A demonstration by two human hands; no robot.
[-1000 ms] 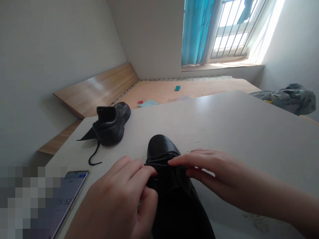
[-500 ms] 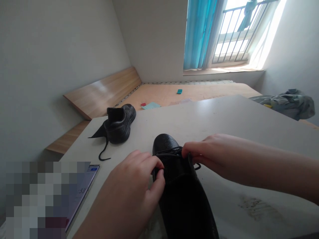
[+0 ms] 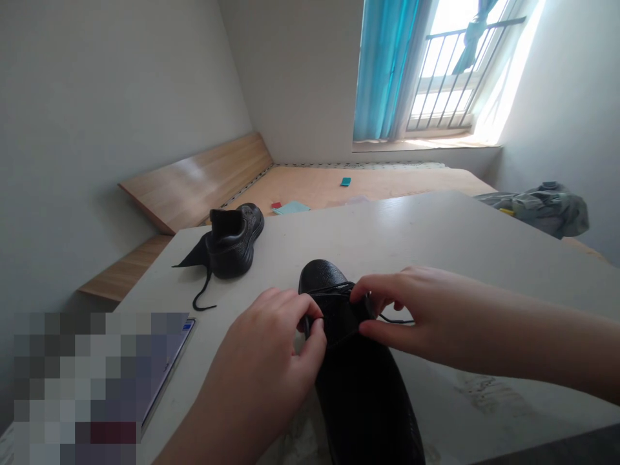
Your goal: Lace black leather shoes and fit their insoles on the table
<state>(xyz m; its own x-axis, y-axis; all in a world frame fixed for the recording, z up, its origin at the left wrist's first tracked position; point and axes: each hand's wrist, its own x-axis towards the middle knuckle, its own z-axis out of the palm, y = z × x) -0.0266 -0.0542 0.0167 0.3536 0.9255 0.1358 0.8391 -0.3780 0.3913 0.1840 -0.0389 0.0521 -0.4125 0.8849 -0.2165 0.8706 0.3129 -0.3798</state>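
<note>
A black leather shoe (image 3: 368, 400) lies on the white table with its toe pointing away from me. My left hand (image 3: 285, 336) pinches the left eyelet flap of the shoe, thumb and index finger closed together. On the opposite side, my right hand (image 3: 397, 300) holds the right flap between thumb and fingers, the thumb lower than the index finger. Thin black laces (image 3: 334, 292) cross over the front of the shoe, and one length sticks out to the right under my right hand. What exactly lies between the left fingertips is partly hidden.
A second black shoe (image 3: 235, 248) stands at the table's far left, its tongue and a loose lace hanging out. At the left edge lies a phone (image 3: 169, 374), partly blurred out. Beyond the white table (image 3: 436, 239) is a bed (image 3: 402, 181), with bunched clothes (image 3: 552, 210) at right.
My right thumb has come out and lower, onto the inner side of the right flap. My left hand has shifted slightly right. More of the lace shows at the right.
</note>
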